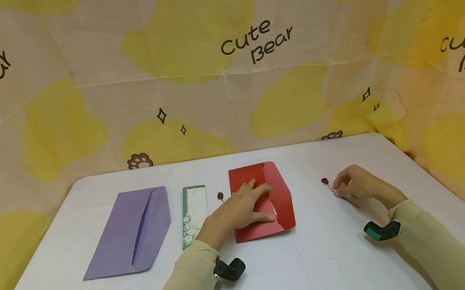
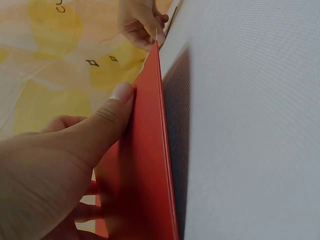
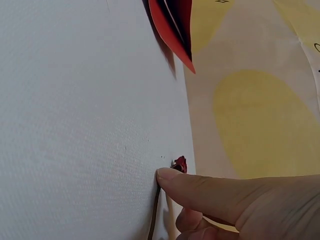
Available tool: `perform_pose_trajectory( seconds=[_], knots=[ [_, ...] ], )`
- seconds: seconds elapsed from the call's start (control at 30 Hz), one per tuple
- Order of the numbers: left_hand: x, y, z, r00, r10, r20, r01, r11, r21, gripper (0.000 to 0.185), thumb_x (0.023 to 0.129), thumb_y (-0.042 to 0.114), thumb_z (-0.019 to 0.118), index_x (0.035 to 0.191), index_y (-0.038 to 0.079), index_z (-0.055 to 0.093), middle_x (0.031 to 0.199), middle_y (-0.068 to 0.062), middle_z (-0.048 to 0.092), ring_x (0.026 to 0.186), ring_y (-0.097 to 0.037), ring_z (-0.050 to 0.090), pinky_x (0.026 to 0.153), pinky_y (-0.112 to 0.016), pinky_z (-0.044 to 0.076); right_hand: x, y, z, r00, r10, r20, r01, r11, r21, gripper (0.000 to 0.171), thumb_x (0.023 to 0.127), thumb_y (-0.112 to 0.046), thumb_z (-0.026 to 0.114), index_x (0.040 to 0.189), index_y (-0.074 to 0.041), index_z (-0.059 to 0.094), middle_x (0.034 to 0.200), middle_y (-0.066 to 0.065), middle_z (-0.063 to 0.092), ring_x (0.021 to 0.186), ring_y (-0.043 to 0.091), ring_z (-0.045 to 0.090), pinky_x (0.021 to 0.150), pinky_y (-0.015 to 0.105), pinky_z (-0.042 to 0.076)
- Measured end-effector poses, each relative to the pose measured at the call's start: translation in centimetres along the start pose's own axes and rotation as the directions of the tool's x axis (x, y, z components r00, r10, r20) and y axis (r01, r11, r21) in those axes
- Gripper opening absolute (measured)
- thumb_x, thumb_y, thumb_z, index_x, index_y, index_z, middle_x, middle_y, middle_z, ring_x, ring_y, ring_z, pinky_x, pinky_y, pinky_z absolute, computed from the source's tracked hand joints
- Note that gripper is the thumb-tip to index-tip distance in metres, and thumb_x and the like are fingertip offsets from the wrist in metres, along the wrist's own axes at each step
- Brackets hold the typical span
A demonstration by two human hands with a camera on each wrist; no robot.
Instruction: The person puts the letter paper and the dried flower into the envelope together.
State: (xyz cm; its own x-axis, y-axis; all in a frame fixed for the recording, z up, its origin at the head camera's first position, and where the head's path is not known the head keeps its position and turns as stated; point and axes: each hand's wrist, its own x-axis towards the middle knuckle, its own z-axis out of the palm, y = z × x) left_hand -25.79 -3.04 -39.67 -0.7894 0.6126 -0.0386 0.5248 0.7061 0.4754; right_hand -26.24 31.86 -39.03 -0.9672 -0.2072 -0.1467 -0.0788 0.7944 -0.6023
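A red envelope lies open-flapped on the white table. My left hand rests flat on it with straight fingers. In the left wrist view the thumb presses the red envelope. To the right, my right hand pinches the thin stem of a small red flower pin that lies on the table. The right wrist view shows a fingertip beside the pin's red head, with the envelope's corner beyond.
A purple envelope lies at the left. A green floral bookmark sits beside it, and a second small red pin lies between the bookmark and the red envelope. A yellow "Cute Bear" cloth hangs behind the table.
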Motion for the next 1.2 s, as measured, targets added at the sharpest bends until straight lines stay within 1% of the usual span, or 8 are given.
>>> perform_pose_trajectory(
  seconds=[0.2, 0.47, 0.6, 0.97, 1.2],
  knots=[
    [-0.07, 0.09, -0.06, 1.0, -0.005, 0.004, 0.005, 1.0, 0.0, 0.067, 0.087, 0.052, 0.074, 0.144, 0.03, 0.046, 0.165, -0.018, 0.029, 0.156, -0.038, 0.021, 0.118, -0.063, 0.033, -0.05, 0.02, -0.06, 1.0, 0.011, -0.01, -0.011, 1.0, 0.005, 0.012, 0.088, -0.002, 0.073, 0.097, 0.005, 0.071, 0.081, 0.006, 0.06, 0.076, 0.018, 0.048, 0.056, 0.023, 0.041],
    [-0.05, 0.07, -0.06, 1.0, -0.009, 0.005, 0.009, 1.0, 0.014, 0.065, 0.087, 0.052, 0.075, 0.142, 0.031, 0.047, 0.165, -0.018, 0.03, 0.156, -0.038, 0.023, 0.118, -0.064, 0.033, 0.02, 0.22, -0.05, 0.999, 0.037, -0.014, -0.036, 0.999, 0.019, 0.011, 0.088, -0.003, 0.072, 0.096, 0.005, 0.072, 0.08, 0.006, 0.06, 0.076, 0.018, 0.047, 0.055, 0.023, 0.039],
    [-0.08, 0.1, -0.08, 1.0, -0.009, 0.006, 0.009, 1.0, 0.014, 0.065, 0.087, 0.051, 0.075, 0.142, 0.031, 0.047, 0.165, -0.018, 0.03, 0.156, -0.039, 0.023, 0.117, -0.064, 0.033, 0.0, 0.17, -0.16, 0.998, 0.061, -0.009, -0.06, 0.998, 0.028, 0.011, 0.089, -0.004, 0.072, 0.097, 0.004, 0.073, 0.083, 0.007, 0.063, 0.077, 0.018, 0.048, 0.057, 0.023, 0.04],
    [0.06, 0.11, -0.02, 1.0, -0.004, 0.004, 0.004, 1.0, 0.01, 0.064, 0.087, 0.051, 0.075, 0.141, 0.03, 0.048, 0.165, -0.019, 0.03, 0.156, -0.04, 0.023, 0.119, -0.064, 0.031, -0.26, -0.04, -0.37, 0.996, 0.083, -0.006, -0.083, 0.997, -0.002, 0.012, 0.09, -0.006, 0.072, 0.093, 0.004, 0.074, 0.087, 0.008, 0.066, 0.081, 0.019, 0.051, 0.062, 0.025, 0.043],
    [0.07, 0.07, -0.04, 1.0, 0.004, 0.001, -0.004, 1.0, 0.01, 0.063, 0.087, 0.05, 0.075, 0.14, 0.03, 0.048, 0.164, -0.02, 0.031, 0.155, -0.041, 0.023, 0.119, -0.064, 0.031, -0.28, -0.13, -0.3, 0.996, 0.091, 0.008, -0.091, 0.996, 0.009, 0.011, 0.091, -0.008, 0.071, 0.092, 0.003, 0.073, 0.078, 0.002, 0.063, 0.069, 0.015, 0.051, 0.056, 0.024, 0.042]
  ],
)
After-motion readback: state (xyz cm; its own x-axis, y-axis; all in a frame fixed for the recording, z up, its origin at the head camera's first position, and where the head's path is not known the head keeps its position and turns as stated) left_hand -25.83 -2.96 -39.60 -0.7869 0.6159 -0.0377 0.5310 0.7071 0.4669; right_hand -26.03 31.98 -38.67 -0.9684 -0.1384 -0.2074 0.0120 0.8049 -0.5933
